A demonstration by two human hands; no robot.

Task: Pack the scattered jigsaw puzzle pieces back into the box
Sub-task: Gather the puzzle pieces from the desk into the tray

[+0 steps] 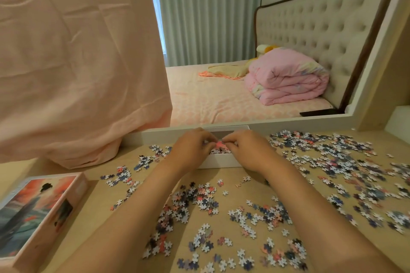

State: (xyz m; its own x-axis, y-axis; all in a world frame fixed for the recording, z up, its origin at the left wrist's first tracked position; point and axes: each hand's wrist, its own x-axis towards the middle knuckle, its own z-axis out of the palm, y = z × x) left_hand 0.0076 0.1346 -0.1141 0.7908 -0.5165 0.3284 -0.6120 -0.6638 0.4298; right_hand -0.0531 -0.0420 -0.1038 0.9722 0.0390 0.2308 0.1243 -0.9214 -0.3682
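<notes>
Left hand (193, 144) and right hand (246, 148) over box (219, 162), seemingly around pink pieces (219, 143).

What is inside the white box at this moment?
Some loose pieces lie in the box. The left hand and right hand pinch a pink piece above it and hide the rest.

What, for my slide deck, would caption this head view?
Left hand and right hand hold pink pieces over the white box amid scattered pieces.
</notes>
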